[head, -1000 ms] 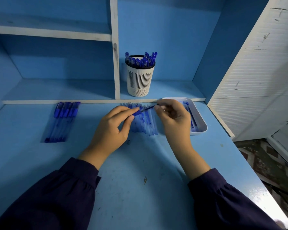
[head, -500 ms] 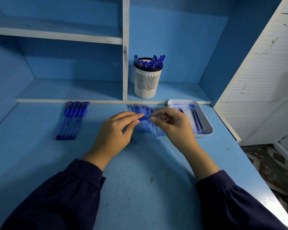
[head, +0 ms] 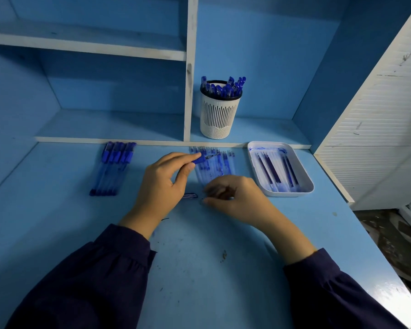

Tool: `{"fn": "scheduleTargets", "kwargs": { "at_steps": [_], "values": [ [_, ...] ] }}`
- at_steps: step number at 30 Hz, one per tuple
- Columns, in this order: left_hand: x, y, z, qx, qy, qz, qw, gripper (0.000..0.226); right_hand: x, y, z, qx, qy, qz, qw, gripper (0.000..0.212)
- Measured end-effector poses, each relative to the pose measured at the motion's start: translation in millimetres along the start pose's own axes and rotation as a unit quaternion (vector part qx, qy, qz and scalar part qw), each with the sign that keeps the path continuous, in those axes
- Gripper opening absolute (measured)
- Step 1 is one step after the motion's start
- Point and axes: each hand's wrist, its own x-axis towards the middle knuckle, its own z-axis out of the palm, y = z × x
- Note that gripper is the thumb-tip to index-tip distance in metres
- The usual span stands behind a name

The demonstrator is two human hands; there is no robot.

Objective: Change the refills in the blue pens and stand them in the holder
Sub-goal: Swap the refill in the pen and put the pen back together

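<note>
My left hand (head: 161,181) pinches a blue pen (head: 201,159) between thumb and forefinger, its metal tip pointing right over a row of clear refills (head: 215,166). My right hand (head: 233,195) hovers low over the desk with curled fingers; it is blurred, and whether it holds anything is unclear. A small blue cap (head: 190,195) lies on the desk between my hands. Several capped blue pens (head: 113,167) lie in a row at the left. The white slotted holder (head: 220,115) stands on the low shelf with several blue pens in it.
A white tray (head: 306,186) with several dark refills sits to the right of my hands. Behind the desk rise a shelf lip and a white upright divider (head: 189,91). A white slatted panel (head: 377,138) bounds the right side, where the desk edge drops to the floor.
My right hand has let go of the pen's tip end and dropped down to the desk near the cap. My left hand still holds the pen, now with its tip showing.
</note>
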Motion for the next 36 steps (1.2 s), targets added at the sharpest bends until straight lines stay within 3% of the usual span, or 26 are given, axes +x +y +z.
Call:
{"fn": "scheduleTargets", "kwargs": {
  "at_steps": [5, 9, 14, 18, 23, 36],
  "values": [
    [-1, 0, 0, -0.001, -0.003, -0.005, 1.000, 0.022, -2, -3, 4, -0.033, -0.004, -0.043, 0.999, 0.014],
    [-1, 0, 1, 0.000, -0.007, -0.005, 1.000, 0.022, -1, -2, 2, 0.022, -0.006, -0.006, 1.000, 0.008],
    [-2, 0, 1, 0.002, -0.016, -0.002, 1.000, 0.022, 4, -4, -9, 0.219, 0.133, 0.036, 0.966, 0.008],
    [-2, 1, 3, 0.000, -0.036, 0.011, 0.999, 0.022, 6, -4, -14, 0.273, 0.204, 0.018, 0.940, 0.011],
    [-4, 0, 5, -0.005, -0.056, 0.013, 0.998, 0.023, 6, -4, -16, 0.272, 0.211, 0.004, 0.939, 0.014],
    [-4, 5, 3, 0.008, -0.070, 0.028, 0.997, 0.023, 2, -5, -17, 0.172, 0.143, 0.025, 0.974, 0.007]
  ]
}}
